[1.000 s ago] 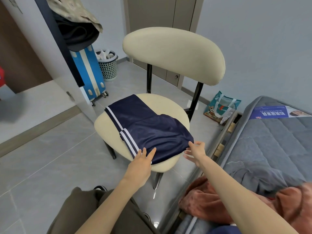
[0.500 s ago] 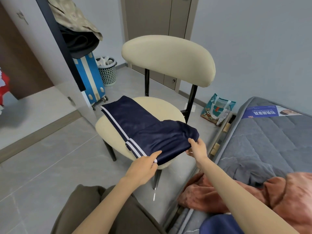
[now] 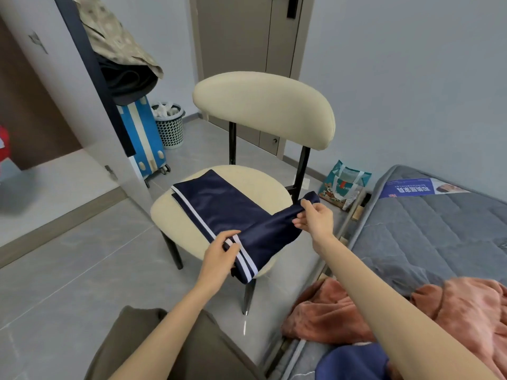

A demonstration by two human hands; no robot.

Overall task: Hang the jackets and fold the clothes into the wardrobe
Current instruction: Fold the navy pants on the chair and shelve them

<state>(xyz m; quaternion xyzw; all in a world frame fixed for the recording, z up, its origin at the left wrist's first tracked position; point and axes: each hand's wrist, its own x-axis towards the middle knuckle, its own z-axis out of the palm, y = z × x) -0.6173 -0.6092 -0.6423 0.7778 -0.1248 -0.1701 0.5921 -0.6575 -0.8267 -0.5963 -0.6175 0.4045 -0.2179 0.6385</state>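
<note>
Navy trousers with white side stripes lie folded on the cream chair. My left hand pinches the striped near corner of the fabric. My right hand grips the opposite near corner and holds it lifted above the seat, so the near end is raised and doubling back over the rest. A pink garment and a blue one lie on the grey mattress at the lower right.
An open wardrobe door stands at the left with a beige and a black garment draped over it. Behind it are a blue suitcase and a mesh bin. A teal bag sits on the floor by the bed.
Both hands have taken hold of the trousers' near edge and lifted it off the seat. The right hand has risen and moved away from me, carrying its corner over the cloth.
</note>
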